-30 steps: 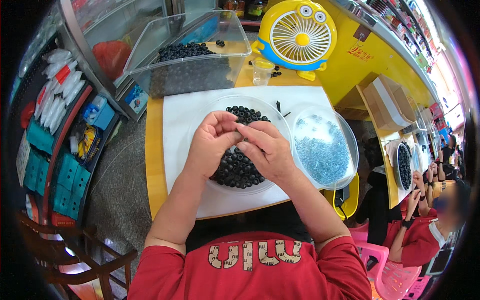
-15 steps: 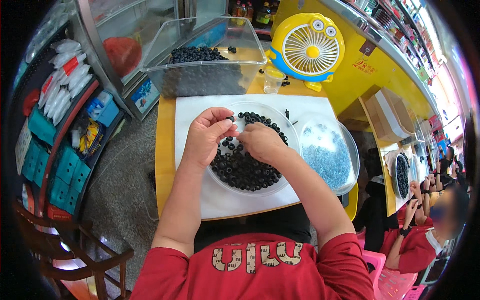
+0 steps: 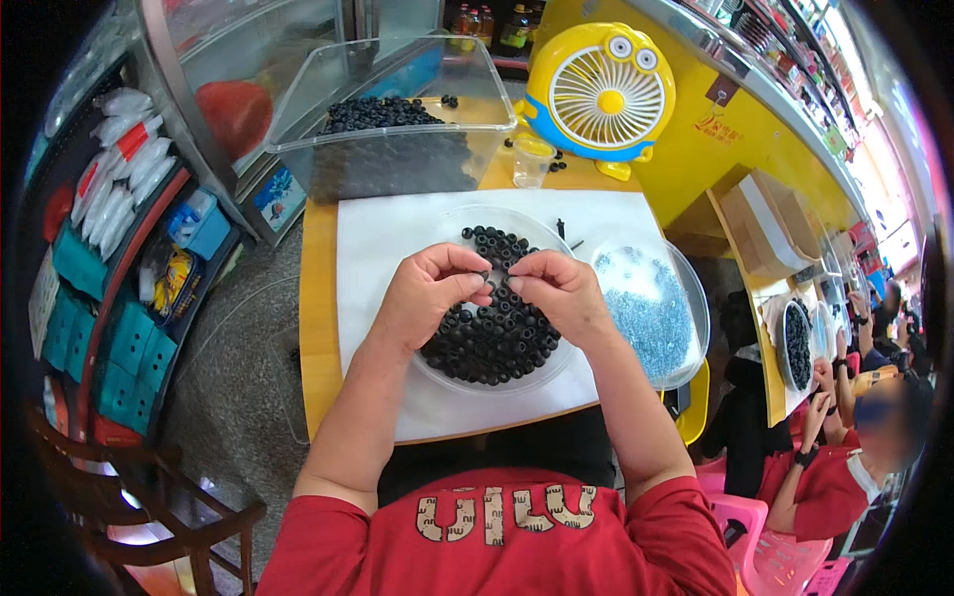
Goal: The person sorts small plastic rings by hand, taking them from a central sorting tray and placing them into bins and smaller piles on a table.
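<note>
My left hand (image 3: 425,296) is closed in a pinch on a small black round part (image 3: 485,275), mostly covered by thumb and forefinger. Just across from it, my right hand (image 3: 564,296) is also pinched; whatever its fingertips hold is too small or hidden to make out. The two sets of fingertips face each other with a narrow gap. Below them lies a round clear tray (image 3: 568,363) with a heap of black ring-like parts (image 3: 489,343), several showing a hole. To the right, a second clear tray (image 3: 704,333) holds many tiny pale-blue translucent pieces (image 3: 641,323).
Behind the trays stands a large clear bin (image 3: 397,139) of black parts. Beside it are a small clear cup (image 3: 532,164) and a yellow fan (image 3: 604,94). White paper (image 3: 373,238) covers the table. At the right, a person in red (image 3: 820,487) sits by another table.
My right hand has drawn back to the right from over the heap, and its fingertips now face my left hand's. The left hand has shifted slightly down and right, still pinching.
</note>
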Tool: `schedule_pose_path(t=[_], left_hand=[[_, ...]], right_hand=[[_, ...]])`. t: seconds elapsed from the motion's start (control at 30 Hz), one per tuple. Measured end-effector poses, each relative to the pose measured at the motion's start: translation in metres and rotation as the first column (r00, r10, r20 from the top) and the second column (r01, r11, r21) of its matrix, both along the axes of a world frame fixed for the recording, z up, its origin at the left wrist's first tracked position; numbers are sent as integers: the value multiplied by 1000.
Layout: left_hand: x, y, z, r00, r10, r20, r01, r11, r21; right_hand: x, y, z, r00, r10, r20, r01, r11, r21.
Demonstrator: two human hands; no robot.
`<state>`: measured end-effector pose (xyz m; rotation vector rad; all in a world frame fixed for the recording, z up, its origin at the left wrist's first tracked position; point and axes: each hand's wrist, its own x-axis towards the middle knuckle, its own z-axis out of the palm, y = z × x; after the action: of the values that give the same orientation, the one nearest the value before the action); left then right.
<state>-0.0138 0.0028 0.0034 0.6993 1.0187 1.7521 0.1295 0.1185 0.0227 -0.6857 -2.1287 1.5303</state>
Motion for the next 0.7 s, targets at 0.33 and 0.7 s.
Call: schedule_pose_path(t=[0.33, 0.7], left_hand=[[14, 7, 1, 975, -42, -217, 27, 997, -72], [17, 3, 3, 985, -56, -163, 45, 996, -72]], right_hand=[[12, -4, 7, 995, -2, -104, 10, 997, 81], [2, -9, -2, 985, 21, -173, 38, 944, 326]])
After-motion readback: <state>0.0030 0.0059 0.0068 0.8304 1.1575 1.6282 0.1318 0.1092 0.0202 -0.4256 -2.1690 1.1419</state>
